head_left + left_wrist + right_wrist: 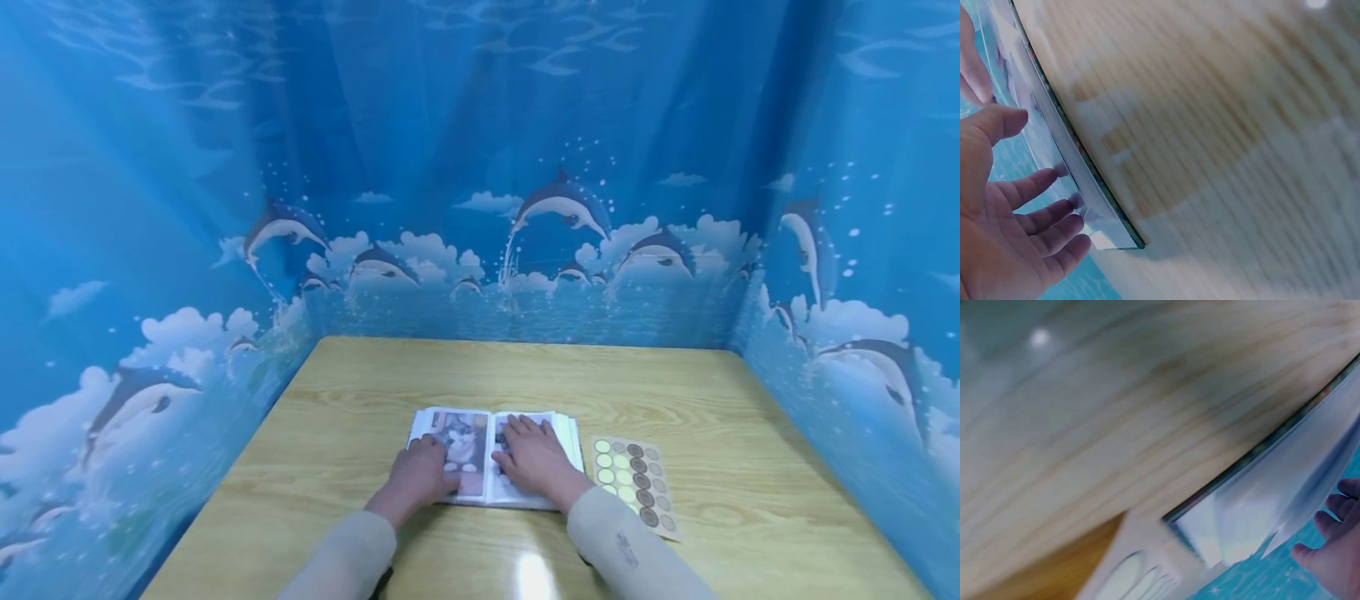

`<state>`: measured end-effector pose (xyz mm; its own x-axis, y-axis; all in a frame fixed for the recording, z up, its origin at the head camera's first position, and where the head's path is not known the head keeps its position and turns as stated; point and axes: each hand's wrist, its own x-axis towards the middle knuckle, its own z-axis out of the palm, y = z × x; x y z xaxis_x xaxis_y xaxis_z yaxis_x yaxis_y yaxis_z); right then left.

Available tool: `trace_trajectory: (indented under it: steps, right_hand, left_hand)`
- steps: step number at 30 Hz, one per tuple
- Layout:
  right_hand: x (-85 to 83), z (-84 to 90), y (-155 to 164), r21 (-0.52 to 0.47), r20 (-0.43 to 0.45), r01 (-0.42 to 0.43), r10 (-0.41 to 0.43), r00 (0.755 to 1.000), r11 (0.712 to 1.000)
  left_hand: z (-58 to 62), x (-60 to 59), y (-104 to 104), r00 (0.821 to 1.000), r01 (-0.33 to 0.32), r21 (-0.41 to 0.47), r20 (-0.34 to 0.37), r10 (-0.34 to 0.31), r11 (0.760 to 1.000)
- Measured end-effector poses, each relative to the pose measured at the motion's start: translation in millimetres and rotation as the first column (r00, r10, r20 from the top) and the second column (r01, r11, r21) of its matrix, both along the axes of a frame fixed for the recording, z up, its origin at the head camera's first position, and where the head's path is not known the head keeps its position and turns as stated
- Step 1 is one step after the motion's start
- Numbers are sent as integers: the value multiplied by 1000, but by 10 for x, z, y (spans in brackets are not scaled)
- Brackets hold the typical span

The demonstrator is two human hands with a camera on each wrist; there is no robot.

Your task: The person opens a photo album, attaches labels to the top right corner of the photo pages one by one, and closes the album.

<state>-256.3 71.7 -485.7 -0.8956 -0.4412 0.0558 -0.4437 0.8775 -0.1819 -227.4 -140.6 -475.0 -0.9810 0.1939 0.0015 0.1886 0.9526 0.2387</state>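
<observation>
A photo album (pixel 491 479) lies spread on the wooden table, its pages in glossy sleeves. On its left page is a picture of a grey and white cat (pixel 463 446). My left hand (pixel 417 473) rests on the outer part of that page with relaxed fingers. My right hand (pixel 536 457) lies flat across the right page, fingers extended, hiding most of its picture. In the left wrist view the left hand (pixel 1029 231) has its fingertips at the album's page (pixel 1107 240). The right wrist view shows the right hand (pixel 1338 550) only in part, beside the album's raised pages (pixel 1254 506).
A sheet of round stickers (pixel 636 483) in pale yellow, brown and beige lies to the right of the album, partly behind the right forearm. The wooden table (pixel 337 417) is bordered by a blue curtain (pixel 450 100) printed with dolphins and clouds.
</observation>
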Motion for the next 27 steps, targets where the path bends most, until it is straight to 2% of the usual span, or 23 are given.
trace_trajectory:
  steps: [10, 14, 20, 25, 27]
  right_hand:
    - [113, 49, 294, -65, 15, 69, -68, 998, 995]
    - [174, 75, 442, -92, -5, 93, -94, 996, 991]
    - [254, 57, 729, -124, -66, 142, -151, 986, 982]
    - [352, 92, 998, -162, -60, 221, -233, 971, 962]
    - [396, 115, 1114, -187, -43, 254, -266, 963, 949]
  left_hand:
    - [-10, -76, 73, 997, -74, -61, -16, 73, 995]
    - [0, -104, 121, 996, -85, -53, -9, 85, 995]
    - [29, -138, 266, 998, -59, -6, -20, 59, 998]
    - [33, -131, 470, 997, -24, 42, -66, 26, 999]
    - [58, -118, 575, 999, -20, 70, -48, 23, 997]
